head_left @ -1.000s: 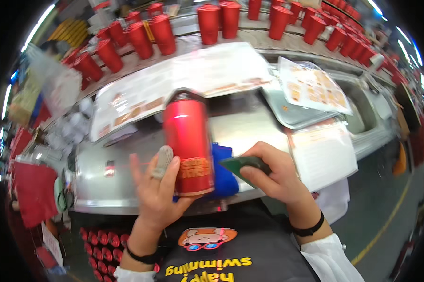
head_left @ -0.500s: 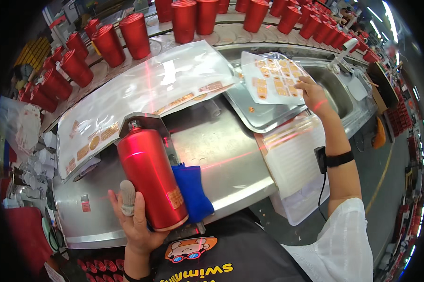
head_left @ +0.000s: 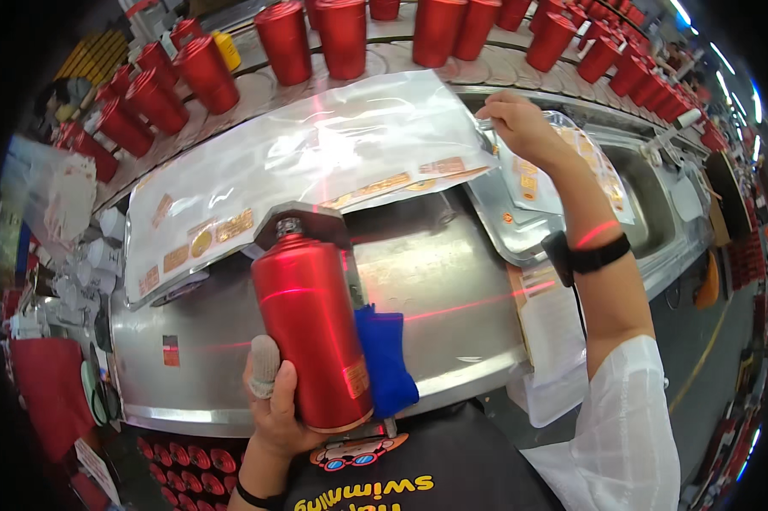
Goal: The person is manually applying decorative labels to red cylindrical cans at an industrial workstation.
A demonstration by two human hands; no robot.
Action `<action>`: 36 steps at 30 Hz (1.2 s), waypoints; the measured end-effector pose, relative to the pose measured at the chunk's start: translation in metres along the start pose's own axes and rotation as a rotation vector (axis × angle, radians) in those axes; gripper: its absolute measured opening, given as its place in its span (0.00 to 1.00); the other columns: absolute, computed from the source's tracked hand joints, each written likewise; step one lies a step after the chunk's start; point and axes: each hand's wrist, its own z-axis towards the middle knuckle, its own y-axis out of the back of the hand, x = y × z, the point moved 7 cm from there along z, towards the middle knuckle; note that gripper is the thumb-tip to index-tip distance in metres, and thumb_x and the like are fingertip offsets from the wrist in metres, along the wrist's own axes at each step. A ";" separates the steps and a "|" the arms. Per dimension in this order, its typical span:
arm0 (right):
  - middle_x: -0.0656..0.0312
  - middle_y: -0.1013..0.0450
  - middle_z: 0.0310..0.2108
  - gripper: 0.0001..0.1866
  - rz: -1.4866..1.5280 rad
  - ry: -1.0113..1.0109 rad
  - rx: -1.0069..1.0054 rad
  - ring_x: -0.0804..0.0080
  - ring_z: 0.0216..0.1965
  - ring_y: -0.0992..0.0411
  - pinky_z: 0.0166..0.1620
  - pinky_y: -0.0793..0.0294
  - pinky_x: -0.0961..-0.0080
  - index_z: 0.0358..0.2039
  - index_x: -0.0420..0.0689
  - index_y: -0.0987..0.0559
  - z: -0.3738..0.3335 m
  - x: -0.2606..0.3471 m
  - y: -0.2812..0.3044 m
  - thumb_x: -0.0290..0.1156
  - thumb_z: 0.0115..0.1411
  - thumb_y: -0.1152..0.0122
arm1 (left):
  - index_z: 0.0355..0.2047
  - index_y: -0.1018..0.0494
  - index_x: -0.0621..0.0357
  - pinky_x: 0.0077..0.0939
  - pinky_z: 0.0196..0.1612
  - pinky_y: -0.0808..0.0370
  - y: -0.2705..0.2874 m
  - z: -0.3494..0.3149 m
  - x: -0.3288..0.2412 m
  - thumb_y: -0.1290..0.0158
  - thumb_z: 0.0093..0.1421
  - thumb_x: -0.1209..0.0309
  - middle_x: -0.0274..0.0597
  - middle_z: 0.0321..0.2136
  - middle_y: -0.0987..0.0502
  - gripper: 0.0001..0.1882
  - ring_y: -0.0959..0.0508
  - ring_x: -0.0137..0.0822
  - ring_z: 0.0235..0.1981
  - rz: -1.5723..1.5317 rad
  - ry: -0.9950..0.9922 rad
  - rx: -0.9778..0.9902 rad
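Observation:
A red metal bottle lies tilted, its threaded neck against a dark angular holder. My left hand grips it by the base on the left side, a knitted cover on one finger. A gold decal shows low on the bottle's side. My right hand is up by the far left corner of a metal tray, fingers pinched. What they hold, if anything, is hard to make out. A clear sheet of gold decals lies in the tray, partly under my right forearm.
A blue cloth sits right of the bottle on the steel worktop. Behind is a plastic-covered board with gold decals along its edge. Red cups line a conveyor beyond. At right are a sink and a white plastic bin.
My right hand has moved left and away from me, from the sheet's right edge to the tray's far left corner. The decal sheet now lies lower in the tray. My left hand still holds the bottle.

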 end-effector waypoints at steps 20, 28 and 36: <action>0.55 0.30 0.44 0.11 -0.032 0.292 0.009 0.55 0.50 0.34 0.51 0.32 0.65 0.37 0.43 0.20 -0.012 0.138 -0.007 0.26 0.51 0.38 | 0.59 0.46 0.66 0.48 0.60 0.39 0.001 0.001 0.005 0.31 0.40 0.50 0.65 0.60 0.45 0.54 0.41 0.60 0.61 -0.102 0.009 -0.086; 0.52 0.30 0.43 0.12 -0.065 0.251 0.139 0.52 0.49 0.34 0.50 0.32 0.65 0.38 0.41 0.21 -0.001 0.140 -0.026 0.22 0.51 0.39 | 0.47 0.27 0.57 0.49 0.58 0.40 0.064 0.017 0.067 0.45 0.55 0.61 0.55 0.50 0.30 0.21 0.35 0.58 0.53 0.015 0.084 -0.057; 0.52 0.31 0.42 0.10 -0.062 0.196 0.198 0.54 0.49 0.35 0.50 0.34 0.67 0.38 0.37 0.22 0.001 0.149 -0.032 0.23 0.55 0.44 | 0.47 0.25 0.38 0.48 0.58 0.42 0.103 0.072 0.253 0.54 0.56 0.77 0.47 0.45 0.28 0.22 0.39 0.54 0.58 0.700 0.254 0.188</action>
